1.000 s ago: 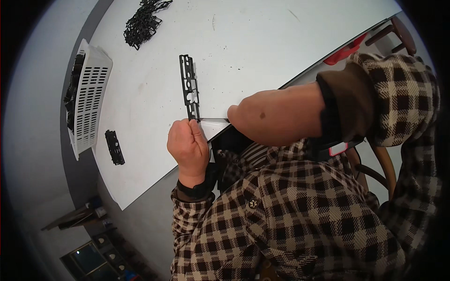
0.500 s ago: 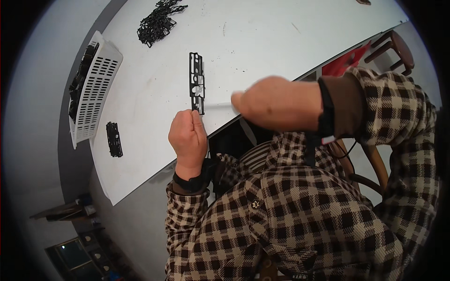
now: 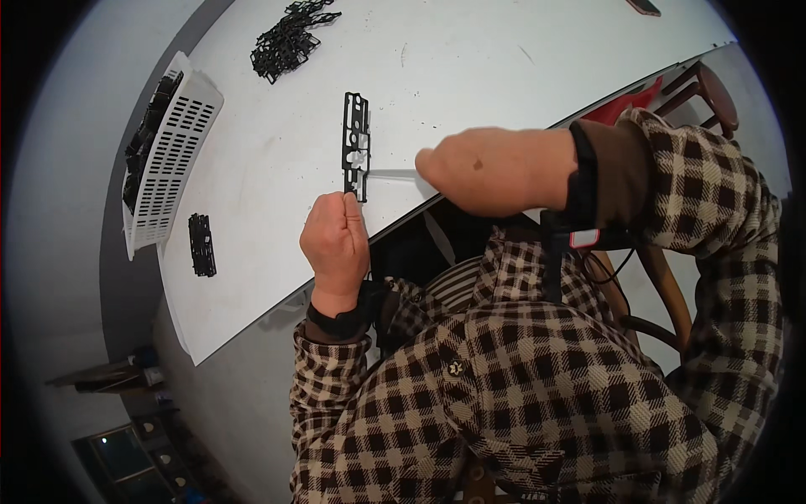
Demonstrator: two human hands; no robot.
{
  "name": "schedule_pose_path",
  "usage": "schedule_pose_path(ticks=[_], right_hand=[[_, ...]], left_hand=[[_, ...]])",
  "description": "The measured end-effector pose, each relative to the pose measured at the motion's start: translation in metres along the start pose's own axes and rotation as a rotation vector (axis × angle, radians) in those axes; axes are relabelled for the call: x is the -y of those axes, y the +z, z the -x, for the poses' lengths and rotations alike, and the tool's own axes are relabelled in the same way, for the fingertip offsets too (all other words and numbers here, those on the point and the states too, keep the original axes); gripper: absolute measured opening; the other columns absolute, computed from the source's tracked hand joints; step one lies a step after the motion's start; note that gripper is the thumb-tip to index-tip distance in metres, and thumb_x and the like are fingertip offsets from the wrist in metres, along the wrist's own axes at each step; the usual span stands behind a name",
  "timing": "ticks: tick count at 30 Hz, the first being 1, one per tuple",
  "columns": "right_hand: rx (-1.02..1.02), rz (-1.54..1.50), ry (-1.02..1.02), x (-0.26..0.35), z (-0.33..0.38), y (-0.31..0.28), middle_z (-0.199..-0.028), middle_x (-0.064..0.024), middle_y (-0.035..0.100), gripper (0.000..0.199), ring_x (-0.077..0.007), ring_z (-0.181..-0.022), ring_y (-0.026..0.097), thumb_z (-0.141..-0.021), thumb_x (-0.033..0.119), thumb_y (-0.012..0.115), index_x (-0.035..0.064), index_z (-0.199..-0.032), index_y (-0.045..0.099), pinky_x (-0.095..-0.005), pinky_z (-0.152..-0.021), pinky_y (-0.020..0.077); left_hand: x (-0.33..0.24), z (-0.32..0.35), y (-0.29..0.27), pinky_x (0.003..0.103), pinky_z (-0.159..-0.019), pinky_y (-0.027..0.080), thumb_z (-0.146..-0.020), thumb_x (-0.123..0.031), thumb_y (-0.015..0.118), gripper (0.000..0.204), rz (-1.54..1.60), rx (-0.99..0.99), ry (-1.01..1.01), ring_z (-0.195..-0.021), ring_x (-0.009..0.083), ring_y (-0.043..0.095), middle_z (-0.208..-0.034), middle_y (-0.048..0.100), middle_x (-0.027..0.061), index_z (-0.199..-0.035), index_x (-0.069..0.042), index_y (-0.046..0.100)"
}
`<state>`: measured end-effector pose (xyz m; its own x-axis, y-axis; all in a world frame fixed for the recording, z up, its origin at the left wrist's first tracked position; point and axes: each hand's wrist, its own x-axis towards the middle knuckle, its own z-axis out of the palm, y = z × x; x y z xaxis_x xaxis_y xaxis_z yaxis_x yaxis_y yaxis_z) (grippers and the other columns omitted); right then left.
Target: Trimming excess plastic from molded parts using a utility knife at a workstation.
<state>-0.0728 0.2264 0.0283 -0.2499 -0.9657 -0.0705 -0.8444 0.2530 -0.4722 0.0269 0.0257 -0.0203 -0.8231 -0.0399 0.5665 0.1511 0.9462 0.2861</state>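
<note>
A long black plastic frame strip [image 3: 356, 139] lies on the white table [image 3: 470, 76]. My left hand [image 3: 334, 239] is closed in a fist and pinches the strip's near end. My right hand [image 3: 491, 168] grips a thin pointed metal tool [image 3: 388, 173] whose tip reaches a small white piece [image 3: 358, 156] on the strip. Both forearms wear checked sleeves.
A white slotted basket [image 3: 172, 147] with black parts stands at the table's left edge. A short black strip [image 3: 201, 244] lies near it. A heap of black parts [image 3: 290, 38] sits at the far side. A wooden chair [image 3: 697, 84] stands to the right.
My right hand has moved right and away from my left hand, with the tool's tip kept at the strip. My left hand still holds the strip's near end.
</note>
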Motion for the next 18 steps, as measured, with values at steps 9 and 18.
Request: schedule_pose_path(ticks=[9,18], right_hand=[[0.223,0.234,-0.141,0.006,-0.003,-0.014,-0.062,-0.0211,0.056,0.011,-0.0351,-0.06,0.058,-0.073,0.004,0.05,-0.0066,-0.07,0.053,-0.0378,-0.053,0.0457],[-0.149,0.111,-0.114,0.002,0.013,0.003,-0.068,-0.0191,0.06,0.011,-0.0339,-0.063,0.059,-0.072,0.006,0.054,-0.0056,-0.073,0.055,-0.0379,-0.055,0.0478]], left_hand=[[-0.001,-0.003,0.001,0.034,-0.049,0.037,-0.087,-0.009,0.049,0.019,0.0,0.004,-0.011,-0.055,0.0275,0.046,-0.065,0.047,0.0111,-0.069,-0.002,0.045],[-0.002,0.001,0.0,0.034,-0.049,0.036,-0.087,-0.009,0.049,0.02,0.013,0.003,-0.002,-0.054,0.0274,0.044,-0.063,0.045,0.0107,-0.068,-0.002,0.044]])
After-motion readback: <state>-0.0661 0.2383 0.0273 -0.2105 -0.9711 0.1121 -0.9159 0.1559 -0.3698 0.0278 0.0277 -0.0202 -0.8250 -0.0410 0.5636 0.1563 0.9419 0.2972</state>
